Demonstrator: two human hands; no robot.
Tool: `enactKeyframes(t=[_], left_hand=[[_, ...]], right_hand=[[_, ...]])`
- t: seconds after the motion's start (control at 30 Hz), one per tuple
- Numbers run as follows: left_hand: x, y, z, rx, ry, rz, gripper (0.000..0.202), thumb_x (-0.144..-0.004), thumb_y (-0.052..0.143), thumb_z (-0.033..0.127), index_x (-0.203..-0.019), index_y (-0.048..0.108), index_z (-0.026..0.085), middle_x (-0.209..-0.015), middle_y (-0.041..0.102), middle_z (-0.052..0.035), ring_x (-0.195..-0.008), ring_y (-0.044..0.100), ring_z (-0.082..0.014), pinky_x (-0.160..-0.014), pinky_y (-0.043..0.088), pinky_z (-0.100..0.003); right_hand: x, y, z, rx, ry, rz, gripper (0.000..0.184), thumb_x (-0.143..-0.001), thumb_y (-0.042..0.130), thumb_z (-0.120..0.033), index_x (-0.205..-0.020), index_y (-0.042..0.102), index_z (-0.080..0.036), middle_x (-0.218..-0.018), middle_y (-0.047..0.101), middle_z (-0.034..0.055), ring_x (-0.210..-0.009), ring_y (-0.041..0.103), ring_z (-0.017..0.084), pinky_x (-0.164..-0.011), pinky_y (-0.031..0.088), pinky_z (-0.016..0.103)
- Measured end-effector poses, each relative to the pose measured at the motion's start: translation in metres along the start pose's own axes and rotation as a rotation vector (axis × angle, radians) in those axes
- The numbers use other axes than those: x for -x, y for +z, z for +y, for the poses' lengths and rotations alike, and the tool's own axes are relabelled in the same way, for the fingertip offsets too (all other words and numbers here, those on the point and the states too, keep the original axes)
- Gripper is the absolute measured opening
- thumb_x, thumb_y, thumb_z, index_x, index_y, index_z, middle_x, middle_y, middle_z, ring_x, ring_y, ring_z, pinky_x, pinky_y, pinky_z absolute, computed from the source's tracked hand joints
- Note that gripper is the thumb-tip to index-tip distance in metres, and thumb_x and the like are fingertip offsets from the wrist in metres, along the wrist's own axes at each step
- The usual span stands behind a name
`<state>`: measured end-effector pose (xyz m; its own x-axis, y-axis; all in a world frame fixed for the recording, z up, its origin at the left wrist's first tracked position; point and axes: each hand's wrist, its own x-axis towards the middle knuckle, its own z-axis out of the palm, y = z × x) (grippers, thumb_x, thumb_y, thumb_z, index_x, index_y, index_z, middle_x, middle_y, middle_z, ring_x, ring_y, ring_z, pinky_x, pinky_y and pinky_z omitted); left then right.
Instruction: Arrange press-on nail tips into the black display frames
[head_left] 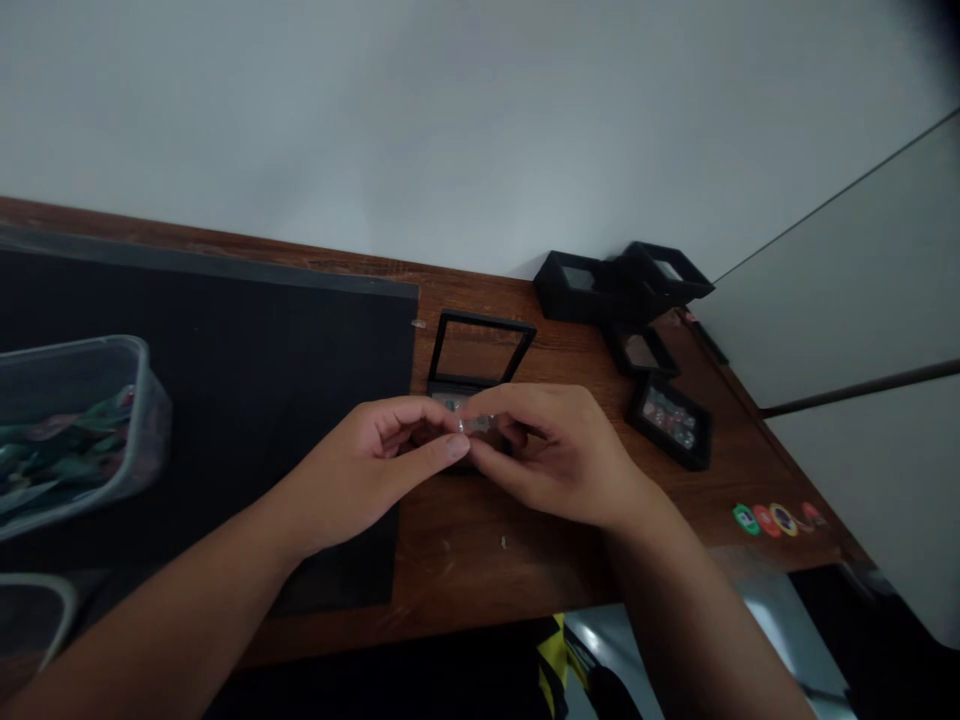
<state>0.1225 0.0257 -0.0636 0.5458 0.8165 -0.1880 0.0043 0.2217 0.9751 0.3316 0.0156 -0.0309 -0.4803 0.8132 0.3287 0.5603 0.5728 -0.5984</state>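
My left hand (375, 465) and my right hand (555, 455) meet over the middle of the wooden desk (480, 560). Their fingertips pinch a small clear piece (474, 425) between them; it is too small to name. Right behind the hands stands an open black display box (480, 350) with a clear window lid tilted up. Its base is mostly hidden by my fingers.
A black mat (225, 380) covers the desk's left half. A clear plastic tub (75, 430) with greenish contents sits at the left edge. Several black display boxes (622, 285) lie at the back right, one (670, 420) holding small stones. Round stickers (776, 519) mark the right corner.
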Motion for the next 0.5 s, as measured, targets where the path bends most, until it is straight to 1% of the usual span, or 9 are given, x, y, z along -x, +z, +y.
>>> enactKeyframes(t=[0.07,0.17,0.3,0.4,0.5], left_hand=[[-0.0011,0.0001,0.0007,0.005,0.019,0.010,0.012,-0.089,0.071,0.038,-0.090,0.076,0.027,-0.090,0.073,0.0026,-0.088,0.065,-0.0115,-0.085,0.051,-0.023],[-0.0022,0.0006,0.0029,-0.006,0.039,0.009,0.014,-0.092,0.068,0.037,-0.087,0.078,0.027,-0.080,0.069,0.0032,-0.076,0.060,-0.0087,-0.078,0.051,-0.020],[-0.0016,0.0006,0.0049,-0.030,0.055,0.019,0.016,-0.092,0.067,0.036,-0.084,0.077,0.026,-0.076,0.066,0.0031,-0.072,0.057,-0.0086,-0.074,0.050,-0.019],[-0.0005,0.0004,0.0049,-0.034,0.055,0.022,0.019,-0.092,0.066,0.037,-0.082,0.075,0.025,-0.075,0.066,0.0032,-0.071,0.056,-0.0087,-0.073,0.050,-0.019],[0.0001,0.0002,0.0040,-0.047,0.028,0.018,0.020,-0.092,0.067,0.038,-0.081,0.074,0.024,-0.074,0.065,0.0038,-0.071,0.056,-0.0083,-0.075,0.050,-0.019]], right_hand=[[0.0001,0.0004,-0.0003,0.000,-0.014,0.006,0.012,-0.088,0.067,-0.021,-0.100,0.070,-0.021,-0.074,0.068,-0.0039,-0.058,0.054,0.007,-0.059,0.039,0.021],[0.0002,-0.0003,-0.0006,-0.014,-0.044,0.018,0.012,-0.088,0.068,-0.021,-0.100,0.069,-0.021,-0.077,0.070,-0.0040,-0.061,0.057,0.007,-0.060,0.041,0.021],[0.0008,-0.0011,-0.0007,0.011,-0.027,0.010,0.008,-0.090,0.069,-0.027,-0.095,0.070,-0.021,-0.074,0.069,-0.0029,-0.060,0.057,0.008,-0.060,0.040,0.022],[0.0007,-0.0011,-0.0015,0.036,-0.002,0.006,0.010,-0.090,0.069,-0.031,-0.090,0.068,-0.020,-0.068,0.065,-0.0037,-0.057,0.054,0.008,-0.057,0.037,0.022],[-0.0001,-0.0010,-0.0025,0.059,-0.013,0.035,0.013,-0.087,0.072,-0.029,-0.094,0.067,-0.020,-0.063,0.060,-0.0061,-0.054,0.051,0.007,-0.054,0.035,0.020]])
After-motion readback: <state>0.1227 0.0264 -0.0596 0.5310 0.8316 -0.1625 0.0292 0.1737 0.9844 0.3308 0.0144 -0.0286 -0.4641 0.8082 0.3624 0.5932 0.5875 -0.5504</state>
